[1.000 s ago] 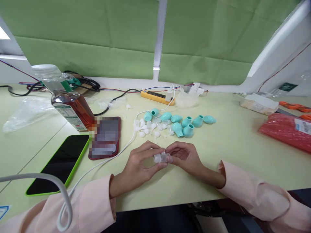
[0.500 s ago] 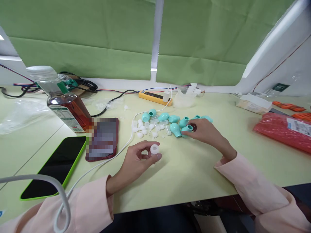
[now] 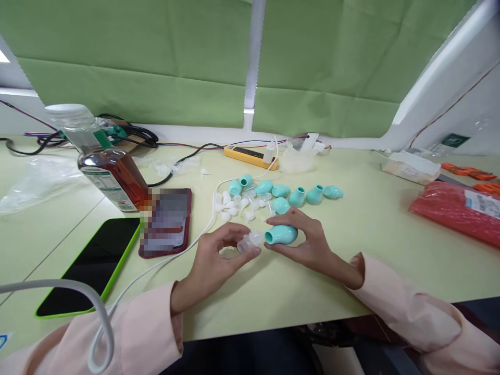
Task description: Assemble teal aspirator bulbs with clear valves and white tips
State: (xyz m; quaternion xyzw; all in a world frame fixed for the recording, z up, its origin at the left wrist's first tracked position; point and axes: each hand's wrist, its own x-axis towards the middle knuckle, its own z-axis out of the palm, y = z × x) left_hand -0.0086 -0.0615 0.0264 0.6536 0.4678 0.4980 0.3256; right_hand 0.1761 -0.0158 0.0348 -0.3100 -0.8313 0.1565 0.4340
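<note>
My left hand (image 3: 216, 255) pinches a clear plastic piece (image 3: 249, 240) between thumb and fingers, above the near part of the table. Facing it, my right hand (image 3: 308, 239) holds a teal bulb (image 3: 283, 235) on its side, its round opening turned left toward the clear piece. A small gap separates the two. Beyond my hands lie several more teal bulbs (image 3: 297, 197), some upright and some on their sides. Small white teardrop pieces (image 3: 233, 211) and clear tubes (image 3: 263, 196) are heaped left of them.
On the left are a green-edged phone (image 3: 94, 265), a red-cased phone (image 3: 166, 224) and a bottle of amber liquid (image 3: 117, 179). A white cable (image 3: 203, 232) crosses the table. Behind sits a yellow power strip (image 3: 250, 156); a red package (image 3: 457, 205) lies at right.
My right hand has lifted a teal bulb from the group and brought it left and nearer, beside my left hand. The clear piece in my left hand has tilted toward the right.
</note>
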